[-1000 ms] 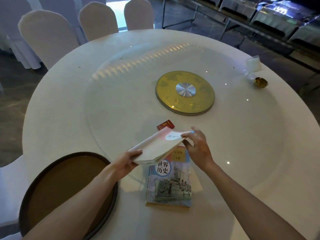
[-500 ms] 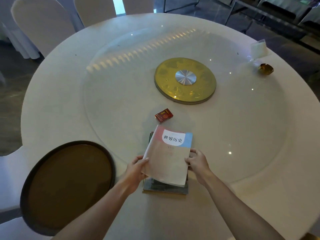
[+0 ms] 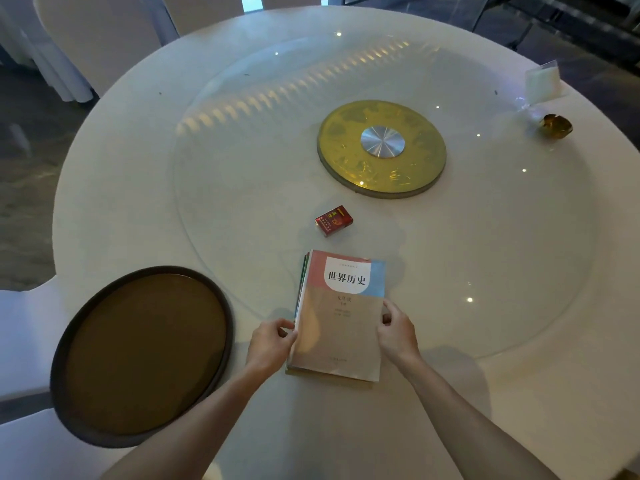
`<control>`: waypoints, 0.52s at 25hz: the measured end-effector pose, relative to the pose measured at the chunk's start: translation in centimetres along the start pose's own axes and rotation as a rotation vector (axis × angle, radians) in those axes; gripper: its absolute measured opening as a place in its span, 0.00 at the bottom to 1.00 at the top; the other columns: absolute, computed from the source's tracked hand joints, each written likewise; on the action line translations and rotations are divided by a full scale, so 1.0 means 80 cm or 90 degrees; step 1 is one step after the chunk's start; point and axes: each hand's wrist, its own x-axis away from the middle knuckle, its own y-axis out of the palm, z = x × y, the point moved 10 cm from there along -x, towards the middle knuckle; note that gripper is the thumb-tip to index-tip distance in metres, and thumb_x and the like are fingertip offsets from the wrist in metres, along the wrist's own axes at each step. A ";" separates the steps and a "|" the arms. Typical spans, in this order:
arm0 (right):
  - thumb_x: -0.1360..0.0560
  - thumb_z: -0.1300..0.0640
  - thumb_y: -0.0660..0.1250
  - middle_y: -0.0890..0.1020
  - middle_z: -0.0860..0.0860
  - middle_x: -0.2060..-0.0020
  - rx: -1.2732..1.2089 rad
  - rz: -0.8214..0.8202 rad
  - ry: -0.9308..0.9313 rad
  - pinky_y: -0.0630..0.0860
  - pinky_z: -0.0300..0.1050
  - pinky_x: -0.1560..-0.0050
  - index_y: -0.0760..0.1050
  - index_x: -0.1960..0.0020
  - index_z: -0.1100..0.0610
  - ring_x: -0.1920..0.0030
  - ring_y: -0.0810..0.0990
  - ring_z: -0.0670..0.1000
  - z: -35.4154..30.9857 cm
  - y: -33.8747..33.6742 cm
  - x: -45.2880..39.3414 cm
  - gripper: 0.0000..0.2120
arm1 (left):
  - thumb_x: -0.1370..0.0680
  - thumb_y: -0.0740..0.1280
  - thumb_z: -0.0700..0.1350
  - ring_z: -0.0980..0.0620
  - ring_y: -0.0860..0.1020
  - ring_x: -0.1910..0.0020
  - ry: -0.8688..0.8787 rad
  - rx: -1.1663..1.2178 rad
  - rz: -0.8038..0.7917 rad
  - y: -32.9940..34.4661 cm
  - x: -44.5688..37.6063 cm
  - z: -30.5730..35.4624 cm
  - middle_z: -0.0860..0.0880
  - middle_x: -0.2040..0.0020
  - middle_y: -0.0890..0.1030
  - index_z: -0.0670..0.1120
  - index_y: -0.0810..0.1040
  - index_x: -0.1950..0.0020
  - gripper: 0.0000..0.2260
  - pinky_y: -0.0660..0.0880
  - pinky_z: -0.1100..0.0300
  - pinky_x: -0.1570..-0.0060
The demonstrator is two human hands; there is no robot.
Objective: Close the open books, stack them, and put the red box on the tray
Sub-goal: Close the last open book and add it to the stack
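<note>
A closed book with a pink, blue and tan cover (image 3: pixel 341 313) lies flat on top of another closed book, whose green edge (image 3: pixel 304 271) peeks out at the left. My left hand (image 3: pixel 272 342) touches the stack's left edge with curled fingers. My right hand (image 3: pixel 396 332) touches its right edge the same way. The small red box (image 3: pixel 333 220) sits on the glass just beyond the books, apart from both hands. A round dark-brown tray (image 3: pixel 142 355) lies to the left near the table's front edge, with nothing on it.
The round white table (image 3: pixel 121 202) carries a glass turntable with a gold disc (image 3: pixel 381 148) at its centre. At the far right stand a small clear card holder (image 3: pixel 542 83) and an amber glass dish (image 3: pixel 557 125). Covered chairs (image 3: pixel 97 39) ring the far side.
The pink-covered book, held tilted above the lower book a second ago, has come down flat onto it. Both hands have slid to the stack's side edges.
</note>
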 end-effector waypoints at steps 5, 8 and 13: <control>0.26 0.63 0.66 0.82 0.50 0.56 0.083 0.005 -0.006 0.78 0.47 0.58 0.81 0.49 0.47 0.57 0.80 0.50 0.007 0.006 -0.006 0.14 | 0.21 0.67 0.48 0.54 0.79 0.56 0.021 -0.157 -0.017 0.004 0.000 0.011 0.51 0.51 0.83 0.47 0.82 0.40 0.11 0.71 0.63 0.58; 0.23 0.60 0.64 0.84 0.52 0.52 0.101 -0.003 0.045 0.82 0.52 0.50 0.81 0.46 0.53 0.52 0.83 0.54 0.026 0.008 -0.010 0.10 | 0.21 0.68 0.49 0.49 0.80 0.43 -0.001 -0.101 -0.020 0.005 -0.008 0.011 0.45 0.39 0.82 0.44 0.78 0.32 0.18 0.74 0.59 0.48; 0.26 0.54 0.63 0.82 0.56 0.63 0.030 -0.001 0.158 0.70 0.47 0.62 0.76 0.59 0.63 0.62 0.76 0.55 0.056 0.017 -0.016 0.12 | 0.21 0.65 0.47 0.44 0.83 0.48 -0.008 -0.047 -0.057 0.021 -0.024 0.025 0.43 0.48 0.86 0.42 0.84 0.44 0.13 0.80 0.52 0.48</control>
